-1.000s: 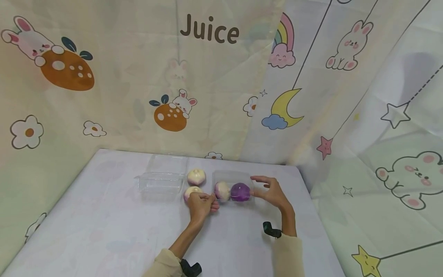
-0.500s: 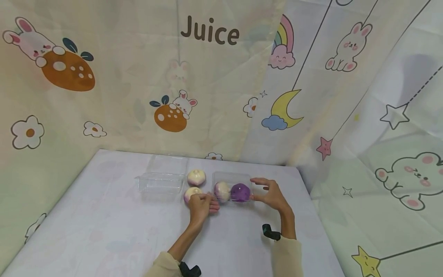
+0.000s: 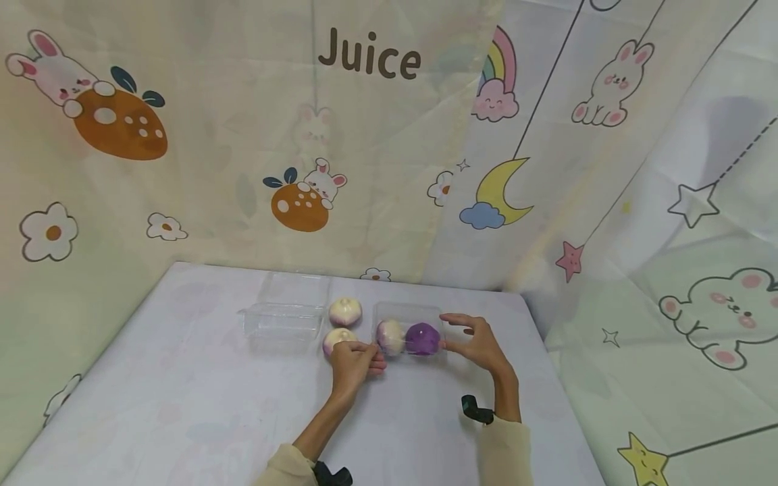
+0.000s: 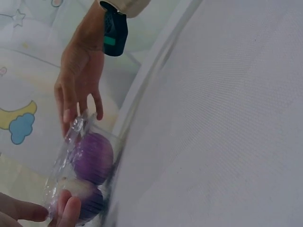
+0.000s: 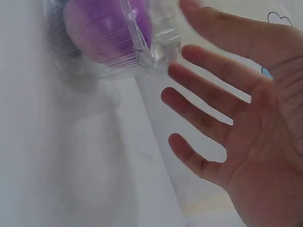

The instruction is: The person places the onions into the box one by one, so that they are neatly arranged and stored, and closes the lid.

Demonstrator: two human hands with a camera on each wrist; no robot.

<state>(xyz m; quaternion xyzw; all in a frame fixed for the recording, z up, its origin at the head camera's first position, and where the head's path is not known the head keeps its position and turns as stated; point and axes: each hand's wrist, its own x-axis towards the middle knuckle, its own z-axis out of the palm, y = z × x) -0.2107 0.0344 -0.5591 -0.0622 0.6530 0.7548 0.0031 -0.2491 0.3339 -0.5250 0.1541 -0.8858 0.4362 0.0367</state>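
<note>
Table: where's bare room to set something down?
Free: table left of the left forearm, nearer than open box; also between left forearm and right forearm. Crowded: around loose onions and filled box, by left hand and right hand.

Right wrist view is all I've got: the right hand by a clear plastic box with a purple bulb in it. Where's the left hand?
Observer: The left hand is at the opposite end of the clear box, its fingertips at the near corner.
Operator: Understood. Are there any bulbs outside the box that I can't see?
Observer: Yes, two, both on the table left of the box, one behind the other: a farther pale bulb and a nearer pale bulb, which the left hand partly hides in the head view.
</note>
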